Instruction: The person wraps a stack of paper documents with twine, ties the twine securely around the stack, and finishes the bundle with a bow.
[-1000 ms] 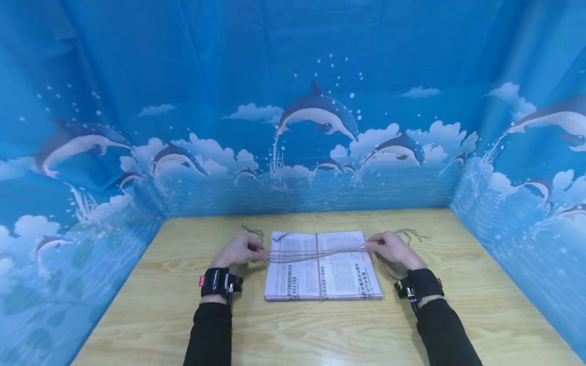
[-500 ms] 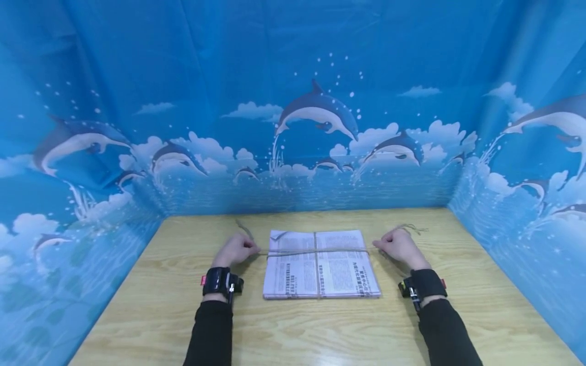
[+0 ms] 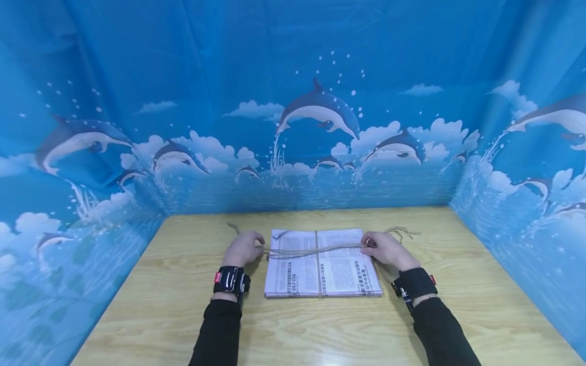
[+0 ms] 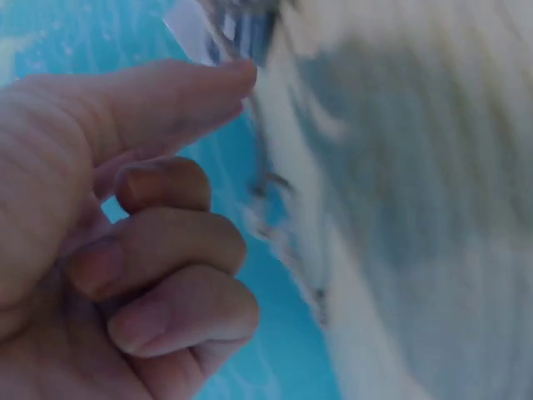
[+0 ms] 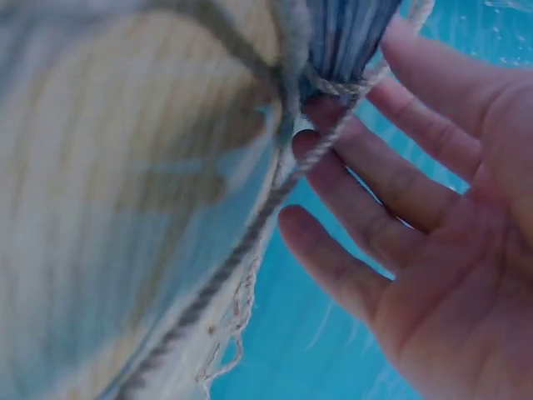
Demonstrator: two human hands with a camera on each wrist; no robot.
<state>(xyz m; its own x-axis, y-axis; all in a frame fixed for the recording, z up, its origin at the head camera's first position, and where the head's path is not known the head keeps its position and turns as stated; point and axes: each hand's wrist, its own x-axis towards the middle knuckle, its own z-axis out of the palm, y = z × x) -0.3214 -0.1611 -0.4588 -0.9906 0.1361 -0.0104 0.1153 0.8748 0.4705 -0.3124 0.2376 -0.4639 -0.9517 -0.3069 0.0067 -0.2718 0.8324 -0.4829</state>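
Observation:
A stack of newspapers (image 3: 293, 282) lies on the table, with one strand of twine running front to back over its middle. More twine (image 3: 339, 247) crosses it from side to side in loose, slightly bowed strands. At the stack's left edge, my left hand (image 3: 244, 248) pinches the twine between thumb and index finger; its other fingers curl into the palm in the left wrist view. By the right edge my right hand (image 3: 386, 248) has the twine between thumb and index finger. Its remaining fingers (image 5: 333, 258) reach toward the stack's layered side (image 5: 350, 42), behind the twine.
Frayed twine ends trail on the wooden table (image 3: 293, 330) beyond both hands, one loose end (image 3: 405, 233) at the right. A blue dolphin-print curtain (image 3: 293, 188) stands along the table's back and both sides.
Half a second ago both hands were farther out and the crosswise twine was drawn straight. Now they have come in to the stack's edges, and the twine lies slacker.

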